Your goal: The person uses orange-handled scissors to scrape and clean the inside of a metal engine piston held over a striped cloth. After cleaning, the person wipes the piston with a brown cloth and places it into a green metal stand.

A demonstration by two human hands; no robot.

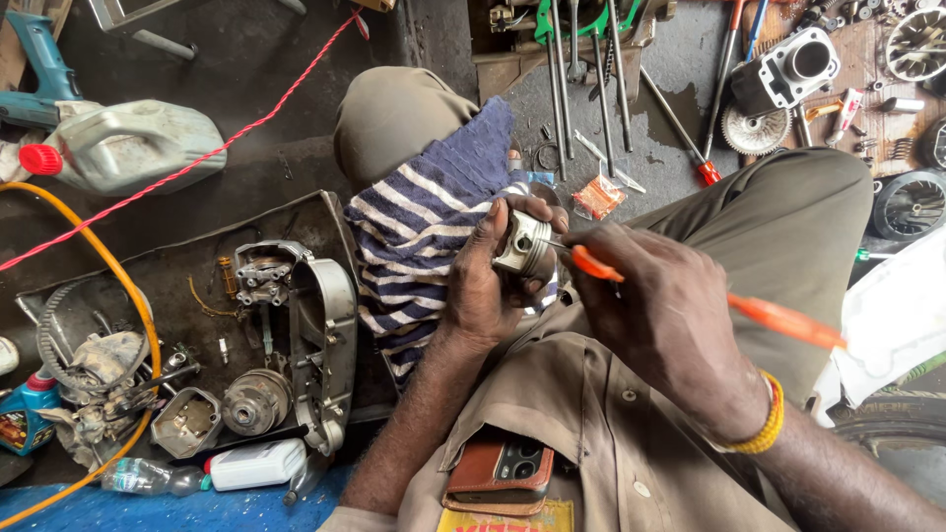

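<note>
1. Nearest the camera, a phone in a brown case sticks out of the chest pocket of a khaki shirt.
2. The right hand is closed around an orange-handled screwdriver, whose tip points left and meets the piston. A yellow bead bracelet sits on that wrist.
3. The left hand grips a small silver piston, fingers curled around its body, held above the lap between the knees.
4. Under and behind the left hand, a blue and white striped towel lies draped over the left thigh.
5. To the left on the dark floor, a grey engine cover lies beside a round clutch part, small metal pieces, a white bottle and a crumpled clear plastic bottle.
6. An orange hose curves around a dirty rag and a toothed belt.
7. Farther out, a grey oil jug with a red cap lies on its side, with a red cord crossing the floor beside it and a teal drill behind.
8. At the far edge, long steel rods lie in a row; to their right are a red-handled screwdriver, a toothed gear and an engine cylinder.
</note>
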